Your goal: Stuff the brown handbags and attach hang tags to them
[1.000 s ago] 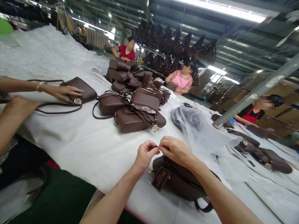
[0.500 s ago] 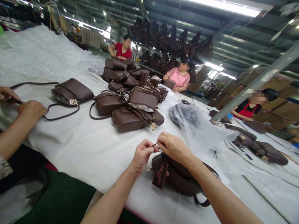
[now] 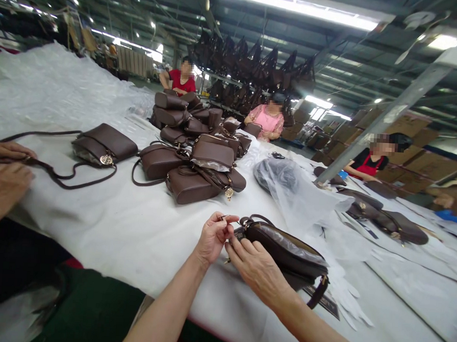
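**Left grip [image 3: 211, 239] pinched on cord [image 3: 223, 217]; right grip [image 3: 259, 269] against tag [image 3: 239, 235]**

The left grip is closed at thumb and fingertips on the thin, dark cord. The right grip lies over the front of the brown handbag [image 3: 295, 248], fingers nearly straight and together, their tips at the tag. Whether the right thumb clamps the tag cannot be told.

Compared with half a second ago, the right grip is lower: it no longer meets the left grip at the cord. The tag, then hanging with its lettering exposed, is now partly covered by the right fingers. The handbag's opening now faces more into view.

The handbag rests on the white-covered worktop [image 3: 133, 242], beneath and beyond the right grip. It is dark brown and smooth, with clear plastic at its opening, gold-coloured fittings and a strap end at its right side.

A pile of similar bags [image 3: 191, 187] stands farther out; a plastic-wrapped dark bundle [image 3: 270, 176] lies beside it. At far left, a co-worker's hands [image 3: 5, 182] hold another bag's strap [image 3: 74, 186].
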A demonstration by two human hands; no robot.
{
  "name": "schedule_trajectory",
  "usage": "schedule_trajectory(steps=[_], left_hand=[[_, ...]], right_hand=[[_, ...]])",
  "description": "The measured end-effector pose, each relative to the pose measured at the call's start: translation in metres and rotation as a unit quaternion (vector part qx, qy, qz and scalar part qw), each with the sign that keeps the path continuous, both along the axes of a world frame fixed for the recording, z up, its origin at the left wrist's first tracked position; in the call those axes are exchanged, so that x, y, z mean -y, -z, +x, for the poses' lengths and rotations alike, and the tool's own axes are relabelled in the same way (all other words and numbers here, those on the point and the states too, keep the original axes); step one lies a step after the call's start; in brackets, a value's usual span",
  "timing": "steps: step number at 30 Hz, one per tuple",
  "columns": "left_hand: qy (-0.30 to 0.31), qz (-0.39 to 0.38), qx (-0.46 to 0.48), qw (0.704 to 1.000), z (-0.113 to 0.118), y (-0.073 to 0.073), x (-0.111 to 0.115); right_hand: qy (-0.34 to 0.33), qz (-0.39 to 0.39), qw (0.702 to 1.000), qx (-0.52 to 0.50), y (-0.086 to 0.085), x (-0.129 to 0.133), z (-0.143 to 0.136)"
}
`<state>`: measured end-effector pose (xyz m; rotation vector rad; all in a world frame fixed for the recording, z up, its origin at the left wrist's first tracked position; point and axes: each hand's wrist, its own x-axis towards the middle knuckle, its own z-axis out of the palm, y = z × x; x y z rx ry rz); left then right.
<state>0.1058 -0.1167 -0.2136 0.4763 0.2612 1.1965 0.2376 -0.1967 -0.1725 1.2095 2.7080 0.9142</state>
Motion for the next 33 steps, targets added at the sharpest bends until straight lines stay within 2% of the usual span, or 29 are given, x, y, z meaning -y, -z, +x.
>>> schedule_trajectory(steps=[3,6,11,14,19,22,25,27,30,32,33], left_hand=[[0.011,-0.003,0.003,1.000,-0.002,-0.002,-0.002],[0.020,-0.009,-0.006,1.000,-0.005,-0.003,-0.006],[0.051,-0.005,-0.028,0.998,-0.008,-0.004,-0.016],[0.076,0.011,-0.037,0.996,-0.009,-0.007,-0.019],[0.088,-0.003,-0.023,0.996,-0.011,-0.007,-0.021],[0.093,-0.033,-0.005,0.995,-0.014,-0.001,-0.025],[0.125,-0.066,0.006,0.990,-0.015,0.006,-0.028],[0.147,-0.072,0.011,0.986,-0.014,0.008,-0.029],[0.159,-0.061,0.039,0.985,-0.008,0.008,-0.025],[0.147,-0.057,0.071,0.985,-0.004,0.009,-0.021],[0.135,-0.061,0.087,0.985,-0.003,0.010,-0.019]], right_hand=[[0.038,0.001,0.999,0.013,0.009,-0.014,-0.009],[0.065,-0.051,0.996,0.018,0.009,-0.021,-0.022],[0.179,-0.172,0.968,0.049,-0.012,-0.022,-0.045],[0.203,-0.251,0.945,0.059,-0.024,-0.029,-0.056],[0.243,-0.247,0.936,0.057,-0.012,-0.050,-0.062],[0.210,-0.242,0.946,0.042,-0.010,-0.052,-0.054],[0.114,-0.239,0.964,0.027,-0.026,-0.045,-0.035],[0.058,-0.253,0.966,-0.004,-0.040,-0.040,-0.020],[0.052,-0.302,0.942,-0.135,-0.055,-0.035,-0.004],[0.072,-0.328,0.899,-0.282,-0.058,-0.033,-0.001],[0.091,-0.339,0.864,-0.362,-0.058,-0.034,-0.002]])
